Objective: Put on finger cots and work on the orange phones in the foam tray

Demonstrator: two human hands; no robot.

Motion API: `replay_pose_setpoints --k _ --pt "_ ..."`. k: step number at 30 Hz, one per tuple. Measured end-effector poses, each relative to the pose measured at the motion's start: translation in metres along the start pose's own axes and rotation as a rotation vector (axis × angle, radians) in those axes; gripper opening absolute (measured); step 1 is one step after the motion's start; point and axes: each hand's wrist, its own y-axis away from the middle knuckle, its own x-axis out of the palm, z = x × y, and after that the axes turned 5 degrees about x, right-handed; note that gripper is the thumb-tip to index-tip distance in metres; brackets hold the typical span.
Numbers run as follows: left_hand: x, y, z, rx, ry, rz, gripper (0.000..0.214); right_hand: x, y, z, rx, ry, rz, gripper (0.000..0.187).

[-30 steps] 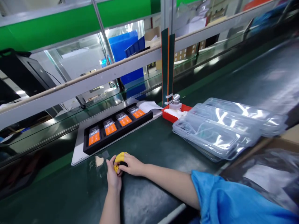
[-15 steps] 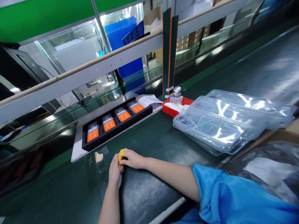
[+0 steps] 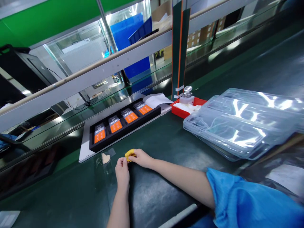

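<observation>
Yellow finger cot [image 3: 130, 154], rolled into a small ring, sits pinched between both hands just in front of the black tray [image 3: 123, 126], low over the dark green surface [image 3: 166, 142]. The right hand [image 3: 142, 157] has its grip closed on the cot from the right side, fingertips curled around it. The left hand [image 3: 122, 169] meets it from below, its grip closed too, thumb and forefinger pressed against the ring's near edge. Both forearms are bare, and a blue sleeve [image 3: 249, 202] covers the right upper arm.

Left of the black tray's front edge lies a small clear film piece with a pale patch [image 3: 105, 157], flat on the surface and just beside the left hand. The black tray holds four packs with orange labels [image 3: 115, 124] in a row. Right of the black tray stands a red tray [image 3: 180, 110] with a metal-topped bottle [image 3: 187, 94] in it, and further right lie stacked clear plastic trays [image 3: 237, 126].
</observation>
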Motion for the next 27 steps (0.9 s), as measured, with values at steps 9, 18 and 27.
replay_pose_setpoints --k 9,18,27 --pt "0.004 0.008 -0.008 -0.162 0.091 0.162 0.05 -0.018 0.006 0.005 -0.432 0.481 0.073 0.02" --pt "0.018 0.025 -0.007 0.187 -0.155 -0.062 0.053 0.008 0.008 0.011 -0.117 0.14 -0.123 0.006" --pt "0.016 0.023 -0.002 0.236 -0.34 0.04 0.056 0.002 0.002 -0.002 0.102 -0.149 0.045 0.025"
